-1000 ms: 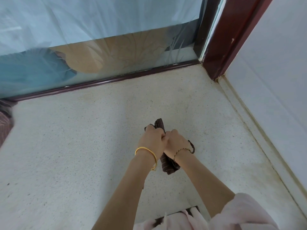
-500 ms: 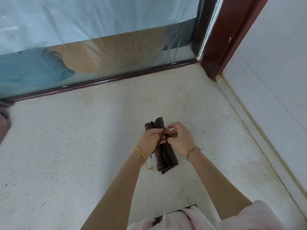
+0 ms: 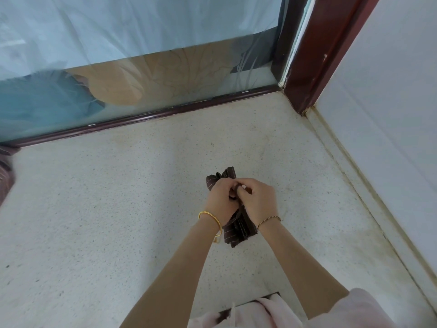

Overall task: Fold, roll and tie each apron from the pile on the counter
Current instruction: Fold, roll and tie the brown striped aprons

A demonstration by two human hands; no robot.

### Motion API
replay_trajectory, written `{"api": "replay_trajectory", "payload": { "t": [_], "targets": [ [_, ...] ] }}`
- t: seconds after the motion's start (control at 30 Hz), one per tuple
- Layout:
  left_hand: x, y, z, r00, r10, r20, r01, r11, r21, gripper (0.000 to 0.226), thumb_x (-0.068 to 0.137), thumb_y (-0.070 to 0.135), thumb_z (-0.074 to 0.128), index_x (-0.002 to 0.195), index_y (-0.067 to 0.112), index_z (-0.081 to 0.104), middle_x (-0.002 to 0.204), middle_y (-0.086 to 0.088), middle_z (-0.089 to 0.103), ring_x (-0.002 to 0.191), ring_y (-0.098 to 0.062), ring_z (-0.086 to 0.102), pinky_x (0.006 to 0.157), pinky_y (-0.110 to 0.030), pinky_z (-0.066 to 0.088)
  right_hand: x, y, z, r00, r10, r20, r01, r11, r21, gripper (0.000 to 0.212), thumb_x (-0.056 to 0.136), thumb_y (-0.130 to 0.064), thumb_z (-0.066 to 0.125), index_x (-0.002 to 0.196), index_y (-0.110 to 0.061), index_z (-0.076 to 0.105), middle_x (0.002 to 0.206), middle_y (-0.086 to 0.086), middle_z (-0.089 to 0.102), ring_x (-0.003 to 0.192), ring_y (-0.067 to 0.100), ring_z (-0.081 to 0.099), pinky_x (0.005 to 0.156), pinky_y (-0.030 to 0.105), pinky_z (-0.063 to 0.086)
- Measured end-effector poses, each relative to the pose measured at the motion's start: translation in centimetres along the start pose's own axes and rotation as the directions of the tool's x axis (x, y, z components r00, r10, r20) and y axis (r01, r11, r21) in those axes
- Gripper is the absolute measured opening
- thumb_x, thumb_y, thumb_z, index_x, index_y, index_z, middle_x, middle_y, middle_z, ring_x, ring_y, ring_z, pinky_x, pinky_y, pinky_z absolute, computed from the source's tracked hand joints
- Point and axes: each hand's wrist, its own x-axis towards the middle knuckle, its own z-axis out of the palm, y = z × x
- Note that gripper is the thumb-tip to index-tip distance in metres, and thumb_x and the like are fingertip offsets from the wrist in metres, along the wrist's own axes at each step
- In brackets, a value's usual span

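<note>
Pinching the tie [image 3: 236, 188], left hand [image 3: 221, 197] and right hand [image 3: 259, 200] hide much of the rolled apron [image 3: 238, 230] on the counter [image 3: 118, 209] before glass [image 3: 165, 79].

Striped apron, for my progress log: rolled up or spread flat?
Rolled: the striped apron is a compact bundle on the counter; left hand and right hand pinch its strap.

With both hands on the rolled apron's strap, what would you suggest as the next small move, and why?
Probably draw the hands apart to cinch the tie. The left hand and right hand each pinch the dark strap above the rolled apron on the counter, and the strap between them seems loosely looped, not snug.
</note>
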Motion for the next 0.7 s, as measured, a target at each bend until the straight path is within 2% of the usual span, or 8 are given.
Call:
{"api": "replay_trajectory", "payload": {
  "t": [0.1,0.2,0.27,0.33,0.43,0.57,0.63,0.7],
  "targets": [
    [-0.2,-0.4,0.5,0.996,0.031,-0.081,-0.032,0.999,-0.013,0.023,0.081,0.003,0.062,0.073,0.018,0.047,0.081,0.005,0.046,0.067,0.001,0.042,0.061,-0.004,0.034,-0.1,-0.2,0.0,0.994,0.094,-0.048,-0.085,0.984,0.154,0.022,0.092,-0.023,0.056,0.085,-0.01,0.073,0.07,0.013,0.066,0.056,0.018,0.055,0.051,0.032,0.05],
    [-0.6,-0.8,1.0,0.986,0.091,-0.143,-0.099,0.994,-0.047,0.033,0.079,-0.005,0.059,0.066,0.022,0.044,0.079,0.001,0.049,0.069,0.0,0.042,0.061,-0.007,0.034,-0.2,-0.3,-0.1,0.977,0.205,-0.055,-0.178,0.932,0.315,0.025,0.094,-0.02,0.053,0.084,-0.004,0.069,0.069,0.017,0.063,0.048,0.015,0.052,0.04,0.019,0.041],
    [-0.8,-1.0,1.1,0.986,0.055,-0.158,-0.078,0.987,-0.139,0.026,0.08,-0.003,0.058,0.069,0.019,0.053,0.08,0.0,0.056,0.073,-0.001,0.049,0.065,-0.007,0.037,-0.2,-0.2,0.0,0.955,0.294,-0.045,-0.247,0.869,0.429,0.026,0.096,-0.018,0.049,0.084,-0.004,0.066,0.065,0.011,0.059,0.043,0.013,0.051,0.038,0.021,0.041],
    [-1.1,-1.2,0.9,0.986,-0.052,-0.161,-0.003,0.946,-0.325,0.021,0.082,-0.003,0.058,0.077,0.017,0.06,0.086,0.007,0.063,0.078,0.001,0.057,0.071,-0.007,0.044,0.0,0.0,0.0,0.909,0.417,-0.015,-0.336,0.753,0.566,0.027,0.098,-0.019,0.045,0.081,-0.005,0.062,0.065,0.008,0.058,0.04,0.013,0.053,0.037,0.021,0.041],
    [-2.0,-1.9,0.9,0.968,-0.199,-0.151,0.078,0.815,-0.574,0.018,0.084,-0.003,0.059,0.082,0.014,0.065,0.093,0.006,0.068,0.084,0.002,0.063,0.078,-0.014,0.05,0.1,0.6,0.1,0.814,0.573,0.099,-0.459,0.53,0.713,0.033,0.1,-0.024,0.042,0.079,-0.005,0.059,0.063,0.011,0.061,0.047,0.019,0.058,0.04,0.022,0.047],
    [-3.1,-3.5,1.6,0.917,-0.383,-0.11,0.147,0.582,-0.8,0.012,0.088,0.002,0.058,0.085,0.008,0.068,0.092,-0.011,0.069,0.084,-0.022,0.066,0.078,-0.031,0.055,0.3,1.2,0.4,0.687,0.684,0.245,-0.558,0.281,0.781,0.036,0.1,-0.029,0.042,0.078,-0.006,0.06,0.058,0.008,0.065,0.05,0.018,0.062,0.046,0.025,0.053],
    [-3.4,-4.0,1.7,0.889,-0.454,-0.057,0.141,0.39,-0.91,0.013,0.092,0.004,0.054,0.085,0.006,0.064,0.087,-0.008,0.066,0.074,-0.016,0.061,0.069,-0.027,0.054,0.4,1.4,0.4,0.641,0.707,0.3,-0.594,0.209,0.777,0.035,0.099,-0.027,0.043,0.076,-0.007,0.06,0.059,0.007,0.065,0.054,0.018,0.061,0.047,0.024,0.052],
    [-3.3,-4.4,1.3,0.857,-0.514,0.041,0.137,0.149,-0.979,0.013,0.094,0.007,0.05,0.086,0.005,0.061,0.082,-0.008,0.064,0.064,-0.011,0.057,0.058,-0.022,0.051,0.5,1.7,0.4,0.601,0.721,0.345,-0.617,0.144,0.774,0.033,0.097,-0.024,0.044,0.073,-0.009,0.061,0.055,0.004,0.064,0.056,0.017,0.057,0.048,0.023,0.049]
  ]
}}
